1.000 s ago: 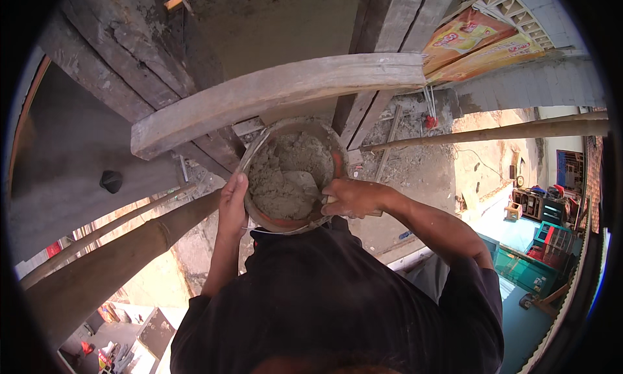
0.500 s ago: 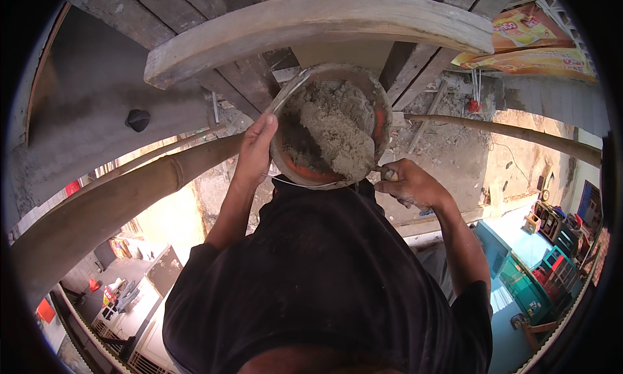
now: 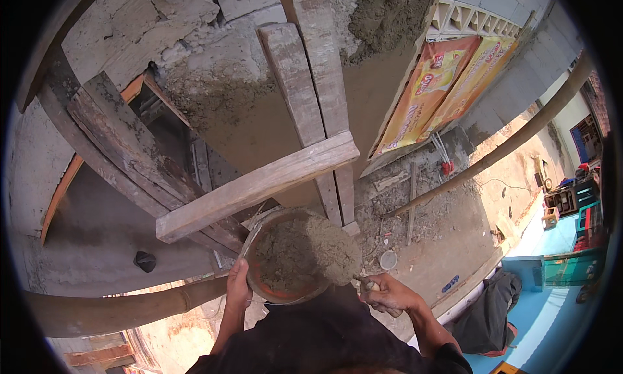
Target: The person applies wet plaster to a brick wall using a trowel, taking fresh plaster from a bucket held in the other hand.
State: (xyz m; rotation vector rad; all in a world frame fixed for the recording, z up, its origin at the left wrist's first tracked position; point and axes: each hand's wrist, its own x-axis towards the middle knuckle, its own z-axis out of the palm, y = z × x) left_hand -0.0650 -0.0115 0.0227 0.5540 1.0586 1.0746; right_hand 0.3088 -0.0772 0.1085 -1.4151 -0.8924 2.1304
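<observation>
My left hand (image 3: 239, 284) grips the left rim of a round bucket (image 3: 276, 280) with mortar and an orange-stained inside. My right hand (image 3: 389, 295) is closed round the handle of a trowel (image 3: 370, 287), whose blade carries a thick heap of grey mortar (image 3: 334, 250) over the bucket's right side. The blade itself is mostly hidden under the heap. Just beyond the bucket a short timber crosspiece (image 3: 259, 182) lies across longer upright-looking planks (image 3: 328, 82).
Bamboo poles (image 3: 487, 160) run at right and left (image 3: 117, 312). Beyond are rough wall with wet mortar (image 3: 383, 20), an orange banner (image 3: 435, 91), a rubble-strewn floor far below (image 3: 441, 224) with a small pail (image 3: 388, 260), and a dark covered bundle (image 3: 487, 309) at lower right.
The trowel has lifted a mound of mortar from within the bucket toward its right edge. My view has tilted and swung, showing more wall and the planks above.
</observation>
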